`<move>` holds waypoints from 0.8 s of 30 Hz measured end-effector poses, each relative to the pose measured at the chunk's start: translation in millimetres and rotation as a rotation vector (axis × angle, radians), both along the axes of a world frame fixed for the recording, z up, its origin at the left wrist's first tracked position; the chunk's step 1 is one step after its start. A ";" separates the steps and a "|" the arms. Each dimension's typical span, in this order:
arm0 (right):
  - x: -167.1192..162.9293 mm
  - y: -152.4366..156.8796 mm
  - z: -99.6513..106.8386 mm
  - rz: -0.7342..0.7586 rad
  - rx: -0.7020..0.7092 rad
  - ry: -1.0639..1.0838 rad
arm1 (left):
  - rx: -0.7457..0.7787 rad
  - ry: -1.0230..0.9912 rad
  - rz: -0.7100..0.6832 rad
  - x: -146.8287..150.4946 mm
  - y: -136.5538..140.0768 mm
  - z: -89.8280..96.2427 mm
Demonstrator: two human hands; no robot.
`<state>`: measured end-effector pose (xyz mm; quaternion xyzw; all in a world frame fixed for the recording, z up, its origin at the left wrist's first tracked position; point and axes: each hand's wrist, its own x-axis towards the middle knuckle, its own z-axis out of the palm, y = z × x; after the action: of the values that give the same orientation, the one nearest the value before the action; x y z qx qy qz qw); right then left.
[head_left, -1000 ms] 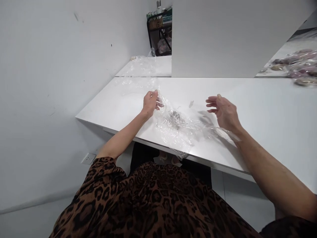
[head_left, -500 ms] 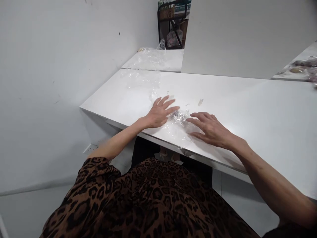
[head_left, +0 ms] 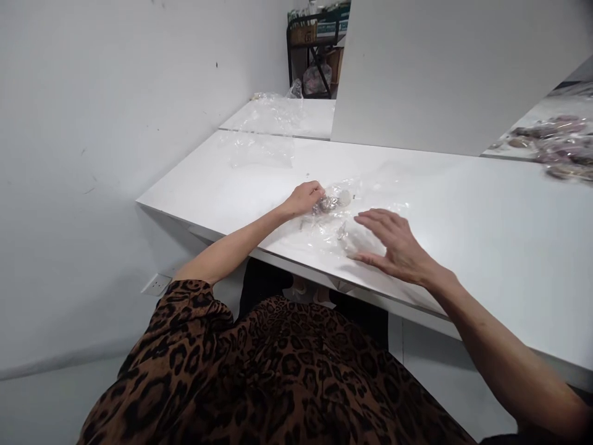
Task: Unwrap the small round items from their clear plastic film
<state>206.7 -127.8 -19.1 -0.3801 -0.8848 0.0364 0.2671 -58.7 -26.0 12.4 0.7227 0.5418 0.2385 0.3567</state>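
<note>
A clear, crinkled plastic bag point(head_left: 319, 230) lies spread on the white table in front of me. Within or on it is a small brownish, shiny bundle point(head_left: 330, 204) with a pale round piece beside it; its kind is too unclear to tell. My left hand point(head_left: 304, 198) has its fingers curled closed on the plastic at the bundle's left side, with the fingertips partly hidden. To the right, my right hand point(head_left: 393, 247) is open over the plastic, thumb and fingers apart.
More clear plastic film point(head_left: 264, 148) lies at the table's back left. A large white panel point(head_left: 417, 74) stands behind the table point(head_left: 500, 247). Several plastic-wrapped items point(head_left: 556, 145) are at the far right. A dark shelf rack point(head_left: 290, 55) stands at the back; a white wall point(head_left: 115, 154) borders the left.
My left hand has gone from spread fingers to closed on the plastic. The plastic now spreads wider to the right, and the brownish bundle shows more clearly. My right hand stays open.
</note>
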 end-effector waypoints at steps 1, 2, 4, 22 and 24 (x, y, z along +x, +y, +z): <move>-1.9 -0.4 -8.0 0.003 -0.021 -0.057 | -0.055 0.006 0.052 -0.4 2.2 -2.4; -3.3 0.1 -16.2 0.000 -0.042 -0.099 | -0.088 0.032 0.106 -1.0 3.4 -4.3; -4.6 2.3 -30.4 -0.001 -0.067 -0.145 | -0.042 0.104 0.174 -2.0 1.4 -5.6; 56.3 -42.7 0.9 -0.306 0.484 0.028 | 0.011 0.102 0.071 5.3 -21.0 -9.8; 69.7 -49.4 -6.4 -0.489 0.399 0.150 | -0.160 -0.149 0.177 0.7 -22.6 -17.4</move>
<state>276.4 -177.2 -25.4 -0.5178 -0.7349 -0.1751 0.4015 -58.0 -48.7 -4.9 0.6215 0.5928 0.2781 0.4301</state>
